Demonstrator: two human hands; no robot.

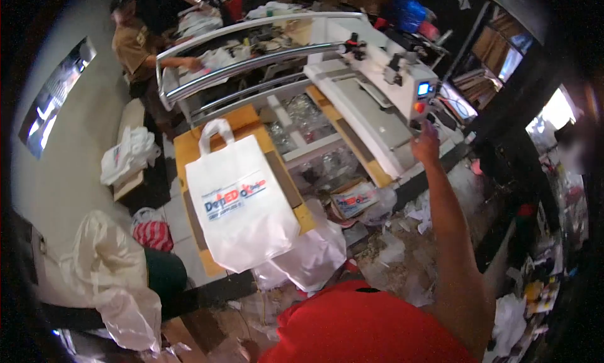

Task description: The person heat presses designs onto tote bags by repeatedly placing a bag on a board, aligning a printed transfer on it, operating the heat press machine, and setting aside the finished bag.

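Item, one: my right hand (425, 142), at the end of a bare, outstretched arm, raised to the front of a white metal control box (406, 89). Fingers: blurred and small; I cannot tell whether they are spread or pressed together, nor whether they touch the box. Nothing shows pinched in them. Nearest fittings: a round red button (419, 107), just above, and a small blue-lit rectangular screen (423, 88), higher up.

Item, one: my left hand, out of view; state of its fingers cannot be told.

Item, one: white soft-fabric tote bag with blue and red lettering (258, 231), lying flat, print upward, on a tan rectangular wooden board (242, 119) at the left of the machine. Its loop handle points to the far end. Neither hand shows on it.

Item, one: broad grey flat press plate in a white frame (352, 98), at the right of the machine, well apart from the bag.

Item, one: pale crumpled fabric sheet (311, 253), hanging below the board's near edge.

Item, one pile: folded white fabric bags, some blue and red print showing (129, 154), on a bench at the far left.

Step in hand, as I judge it: tending the press at its controls while the bag lies on its board. The next move seems to call for a sure fingertip on the right control, with my forearm kept clear of the plate and the bag left smooth.
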